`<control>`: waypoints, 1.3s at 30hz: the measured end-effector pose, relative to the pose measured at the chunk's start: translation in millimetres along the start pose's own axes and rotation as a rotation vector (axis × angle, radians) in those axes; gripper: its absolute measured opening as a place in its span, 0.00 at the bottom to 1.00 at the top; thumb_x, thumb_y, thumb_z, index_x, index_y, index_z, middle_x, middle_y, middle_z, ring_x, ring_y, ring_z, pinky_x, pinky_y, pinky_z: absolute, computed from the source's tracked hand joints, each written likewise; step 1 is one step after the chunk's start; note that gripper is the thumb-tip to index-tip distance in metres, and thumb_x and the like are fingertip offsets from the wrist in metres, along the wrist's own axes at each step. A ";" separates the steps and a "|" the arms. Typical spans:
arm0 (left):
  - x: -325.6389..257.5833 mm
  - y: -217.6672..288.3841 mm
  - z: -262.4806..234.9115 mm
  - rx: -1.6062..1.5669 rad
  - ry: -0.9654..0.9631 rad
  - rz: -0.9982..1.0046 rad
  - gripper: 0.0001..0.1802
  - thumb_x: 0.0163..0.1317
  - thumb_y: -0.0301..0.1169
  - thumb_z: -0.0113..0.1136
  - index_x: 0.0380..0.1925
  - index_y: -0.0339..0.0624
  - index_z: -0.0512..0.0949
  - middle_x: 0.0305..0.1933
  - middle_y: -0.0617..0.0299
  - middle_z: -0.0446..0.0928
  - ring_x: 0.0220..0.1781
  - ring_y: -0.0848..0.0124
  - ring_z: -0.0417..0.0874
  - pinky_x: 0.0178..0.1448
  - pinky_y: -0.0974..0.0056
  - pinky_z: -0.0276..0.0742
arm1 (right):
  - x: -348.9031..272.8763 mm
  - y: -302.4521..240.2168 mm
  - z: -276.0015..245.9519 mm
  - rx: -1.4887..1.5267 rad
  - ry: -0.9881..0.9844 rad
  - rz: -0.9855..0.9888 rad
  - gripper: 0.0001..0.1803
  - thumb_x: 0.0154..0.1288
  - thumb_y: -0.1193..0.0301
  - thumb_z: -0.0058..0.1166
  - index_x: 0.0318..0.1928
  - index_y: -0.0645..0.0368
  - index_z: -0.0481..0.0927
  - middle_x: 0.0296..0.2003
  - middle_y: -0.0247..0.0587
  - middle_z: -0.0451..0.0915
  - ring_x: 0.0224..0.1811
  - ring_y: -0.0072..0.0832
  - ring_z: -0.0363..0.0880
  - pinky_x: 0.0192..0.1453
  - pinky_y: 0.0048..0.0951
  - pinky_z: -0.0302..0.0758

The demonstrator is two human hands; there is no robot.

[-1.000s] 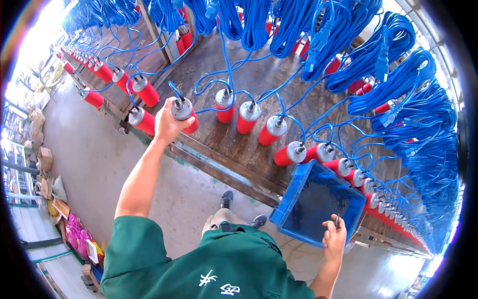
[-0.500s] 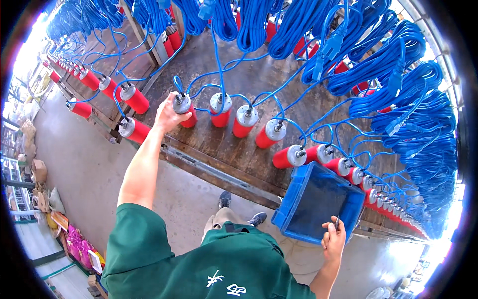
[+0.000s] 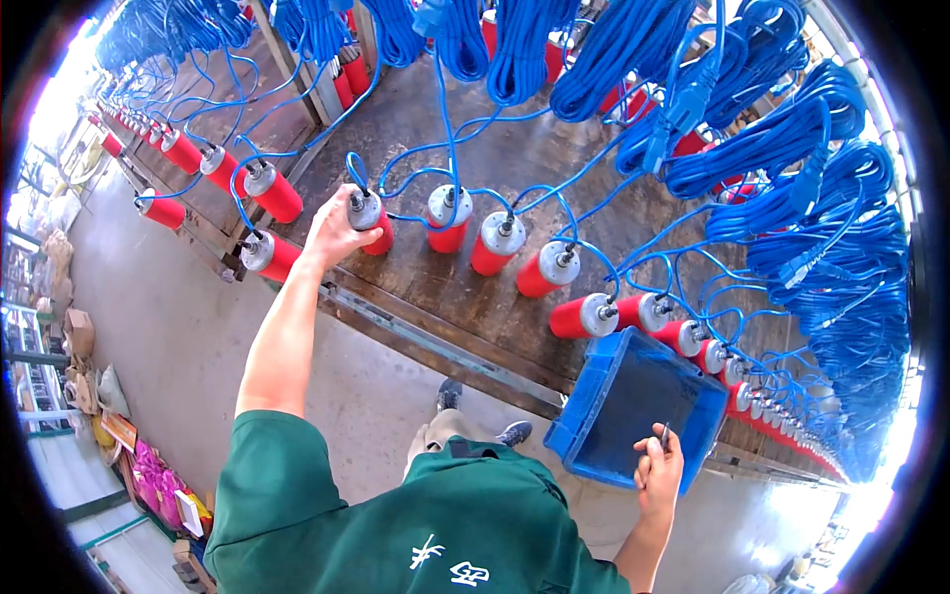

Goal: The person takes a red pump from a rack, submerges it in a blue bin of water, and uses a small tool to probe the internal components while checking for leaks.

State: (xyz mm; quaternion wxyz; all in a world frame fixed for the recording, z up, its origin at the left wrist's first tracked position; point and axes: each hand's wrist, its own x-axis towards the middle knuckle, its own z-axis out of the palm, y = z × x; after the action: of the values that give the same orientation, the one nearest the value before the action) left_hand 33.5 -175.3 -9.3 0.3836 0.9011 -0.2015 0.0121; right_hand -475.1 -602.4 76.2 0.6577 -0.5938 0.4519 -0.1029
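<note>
My left hand (image 3: 332, 236) is closed round the top of a red cylinder with a grey metal cap (image 3: 366, 209), which stands upright near the table's front edge. A blue cable loops up from its black cap fitting. My right hand (image 3: 656, 477) is over the near right part of a blue plastic crate (image 3: 572, 421). Between its thumb and fingers is a small dark pen-like tool (image 3: 664, 434), mostly hidden by the fingers. Just right of my left hand stands another red cylinder (image 3: 447, 238) of the same kind, cabled too.
Several more red cylinders (image 3: 584, 317) line the front edge of the brown table (image 3: 396, 119). Others lie tipped outward on the left (image 3: 273, 194). Coiled blue cables with plugs (image 3: 614, 59) cover the back and right side. Grey floor (image 3: 168, 327) lies in front.
The view has shifted slightly, so the table and cylinders sit a little further right. My left hand keeps its hold on the cylinder, and the right hand keeps the small tool.
</note>
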 end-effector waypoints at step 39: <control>0.9 49.1 91.2 -0.384 0.247 -0.161 0.39 0.63 0.23 0.62 0.75 0.31 0.63 0.69 0.41 0.74 0.60 0.59 0.85 0.61 0.60 0.83 | -9.7 4.2 6.7 -0.009 0.007 -0.016 0.18 0.78 0.75 0.54 0.64 0.64 0.74 0.33 0.43 0.83 0.14 0.11 0.62 0.16 0.17 0.61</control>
State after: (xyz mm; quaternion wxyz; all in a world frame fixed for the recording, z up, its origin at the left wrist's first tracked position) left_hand 3.9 -269.8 -39.7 0.5696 0.8164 -0.0791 0.0530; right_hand -477.5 -590.1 76.3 0.6527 -0.5999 0.4499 -0.1083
